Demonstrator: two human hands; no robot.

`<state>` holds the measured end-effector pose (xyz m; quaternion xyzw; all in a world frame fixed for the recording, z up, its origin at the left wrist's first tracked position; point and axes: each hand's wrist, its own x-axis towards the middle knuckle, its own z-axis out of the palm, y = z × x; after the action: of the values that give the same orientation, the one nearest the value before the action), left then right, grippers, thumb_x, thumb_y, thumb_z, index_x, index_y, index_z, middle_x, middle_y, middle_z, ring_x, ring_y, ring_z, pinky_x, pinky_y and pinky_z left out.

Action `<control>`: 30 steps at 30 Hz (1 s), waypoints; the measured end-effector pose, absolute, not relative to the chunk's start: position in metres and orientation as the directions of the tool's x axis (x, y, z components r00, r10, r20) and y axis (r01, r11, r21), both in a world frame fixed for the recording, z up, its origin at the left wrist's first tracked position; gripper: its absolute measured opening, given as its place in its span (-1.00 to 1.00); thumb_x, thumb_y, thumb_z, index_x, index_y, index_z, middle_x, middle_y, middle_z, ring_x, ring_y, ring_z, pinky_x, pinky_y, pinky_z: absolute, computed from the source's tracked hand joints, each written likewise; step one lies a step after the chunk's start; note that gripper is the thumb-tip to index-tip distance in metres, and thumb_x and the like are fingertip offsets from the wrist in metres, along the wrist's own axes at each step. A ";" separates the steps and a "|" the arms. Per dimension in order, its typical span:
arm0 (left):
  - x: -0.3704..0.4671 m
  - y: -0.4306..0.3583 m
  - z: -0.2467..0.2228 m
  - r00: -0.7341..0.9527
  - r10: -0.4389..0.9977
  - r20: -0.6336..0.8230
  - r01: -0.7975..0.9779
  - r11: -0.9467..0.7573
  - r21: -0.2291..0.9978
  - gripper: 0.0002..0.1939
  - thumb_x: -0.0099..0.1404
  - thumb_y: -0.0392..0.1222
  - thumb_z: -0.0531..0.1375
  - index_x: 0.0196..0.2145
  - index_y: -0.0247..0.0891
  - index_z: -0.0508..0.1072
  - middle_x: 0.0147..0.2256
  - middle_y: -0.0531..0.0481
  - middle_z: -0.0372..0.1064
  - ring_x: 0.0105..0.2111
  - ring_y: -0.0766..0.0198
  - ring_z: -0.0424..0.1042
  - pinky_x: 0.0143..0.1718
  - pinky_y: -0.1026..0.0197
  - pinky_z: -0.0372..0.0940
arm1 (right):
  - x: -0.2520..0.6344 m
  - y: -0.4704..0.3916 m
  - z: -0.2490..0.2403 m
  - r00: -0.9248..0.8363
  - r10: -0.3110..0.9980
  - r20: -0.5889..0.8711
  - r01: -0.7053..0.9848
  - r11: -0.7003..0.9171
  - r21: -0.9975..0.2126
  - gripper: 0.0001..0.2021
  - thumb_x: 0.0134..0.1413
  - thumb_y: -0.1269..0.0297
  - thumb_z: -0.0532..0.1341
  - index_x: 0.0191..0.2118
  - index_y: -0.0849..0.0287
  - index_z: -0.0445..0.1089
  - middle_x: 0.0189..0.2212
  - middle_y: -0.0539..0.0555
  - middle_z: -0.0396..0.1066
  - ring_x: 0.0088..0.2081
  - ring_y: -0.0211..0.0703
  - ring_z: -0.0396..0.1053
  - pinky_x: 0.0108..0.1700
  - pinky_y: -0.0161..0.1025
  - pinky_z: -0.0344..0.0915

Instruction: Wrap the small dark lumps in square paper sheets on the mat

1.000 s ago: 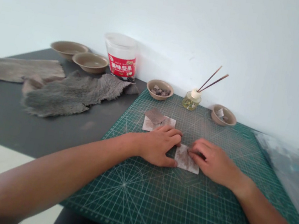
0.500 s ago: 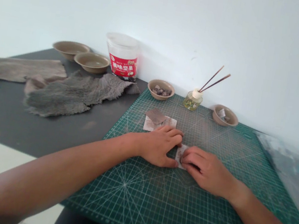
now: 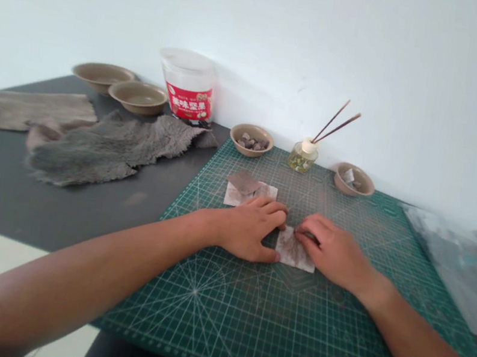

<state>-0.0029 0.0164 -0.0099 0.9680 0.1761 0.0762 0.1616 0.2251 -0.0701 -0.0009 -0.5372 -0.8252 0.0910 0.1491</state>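
A white square sheet (image 3: 294,252) with brown smudges lies flat on the green cutting mat (image 3: 214,321). My left hand (image 3: 250,229) rests at its left edge, thumb and fingers spread apart, the thumb touching the lower left corner. Over the sheet's upper right part, my right hand (image 3: 333,252) is closed in a pinch, fingertips down on the smudged surface. Whatever sits between those fingertips is hidden. Just beyond my left hand are another smudged white sheet (image 3: 267,192) and a brownish square sheet (image 3: 243,181) overlapping it.
Along the wall stand a bowl of small stones (image 3: 251,141), a reed diffuser (image 3: 302,156) and a bowl with pale pieces (image 3: 354,181). Leftward are a nut tub (image 3: 188,94), two tan bowls (image 3: 138,98) and grey-brown hide (image 3: 106,150). A clear plastic bag (image 3: 457,264) lies right.
My right hand has slid up and away over the white sheet, uncovering more of its smudged surface. My left hand stays at the edge. The whole view has shifted slightly.
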 end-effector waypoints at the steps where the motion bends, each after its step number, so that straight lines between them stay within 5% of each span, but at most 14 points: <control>1: -0.003 0.016 -0.010 0.926 0.367 0.092 0.317 -0.886 0.340 -0.48 0.25 0.17 0.23 0.00 -0.24 0.33 0.23 -0.20 0.15 0.25 -0.11 0.10 0.27 -0.11 0.03 | 0.228 -0.070 0.000 -0.387 0.912 0.135 0.856 0.410 -0.314 -0.90 0.31 0.33 0.15 -0.21 0.11 0.41 -0.20 0.06 0.45 -0.18 -0.11 0.44 -0.09 -0.13 0.35; 5: -0.003 0.016 -0.009 0.931 0.352 0.097 0.304 -0.895 0.325 -0.47 0.24 0.18 0.23 -0.01 -0.26 0.34 0.23 -0.22 0.15 0.24 -0.11 0.11 0.27 -0.11 0.02 | 0.228 -0.074 0.001 -0.560 0.825 0.070 0.735 0.535 -0.417 -0.90 0.29 0.36 0.16 -0.24 0.09 0.43 -0.19 0.02 0.47 -0.18 -0.18 0.45 -0.11 -0.22 0.36; 11: -0.003 0.017 -0.010 0.921 0.379 0.084 0.330 -0.878 0.345 -0.46 0.24 0.18 0.23 0.02 -0.25 0.32 0.24 -0.21 0.13 0.26 -0.12 0.08 0.26 -0.14 0.04 | 0.228 -0.066 0.000 -0.401 0.906 0.137 0.831 0.422 -0.362 -0.91 0.29 0.35 0.16 -0.21 0.11 0.43 -0.19 0.04 0.46 -0.16 -0.14 0.44 -0.07 -0.16 0.35; 17: -0.003 0.017 -0.010 0.930 0.355 0.094 0.308 -0.893 0.328 -0.45 0.24 0.18 0.23 0.01 -0.27 0.33 0.23 -0.21 0.16 0.24 -0.09 0.12 0.27 -0.08 0.03 | 0.226 -0.072 0.001 -0.588 0.806 0.066 0.710 0.554 -0.436 -0.87 0.32 0.35 0.15 -0.24 0.09 0.45 -0.18 0.01 0.48 -0.15 -0.20 0.44 -0.08 -0.23 0.35; 22: -0.003 0.017 -0.012 0.924 0.370 0.098 0.320 -0.887 0.332 -0.46 0.25 0.19 0.22 0.02 -0.24 0.32 0.26 -0.20 0.12 0.27 -0.10 0.07 0.28 -0.10 0.00 | 0.229 -0.066 -0.001 -0.409 0.898 0.163 0.825 0.440 -0.354 -0.89 0.29 0.36 0.17 -0.21 0.10 0.45 -0.18 0.04 0.48 -0.16 -0.15 0.45 -0.06 -0.16 0.36; 27: -0.003 0.016 -0.012 0.928 0.357 0.103 0.307 -0.892 0.331 -0.46 0.24 0.19 0.23 0.01 -0.25 0.32 0.25 -0.21 0.14 0.26 -0.10 0.09 0.27 -0.10 0.01 | 0.229 -0.071 0.001 -0.575 0.815 0.076 0.750 0.562 -0.348 -0.85 0.32 0.37 0.13 -0.21 0.09 0.46 -0.16 0.04 0.49 -0.14 -0.16 0.46 -0.08 -0.19 0.37; 30: -0.003 0.016 -0.011 0.927 0.359 0.103 0.309 -0.893 0.328 -0.46 0.25 0.19 0.22 0.02 -0.24 0.32 0.25 -0.21 0.14 0.26 -0.10 0.09 0.27 -0.10 0.02 | 0.225 -0.072 -0.001 -0.495 0.858 0.137 0.818 0.514 -0.260 -0.82 0.35 0.32 0.09 -0.15 0.10 0.45 -0.09 0.08 0.48 -0.10 -0.09 0.46 -0.04 -0.11 0.37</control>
<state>-0.0032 0.0162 -0.0110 0.9694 0.1724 0.0807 0.1548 0.2255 -0.0718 -0.0015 -0.4866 -0.8609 0.0804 0.1251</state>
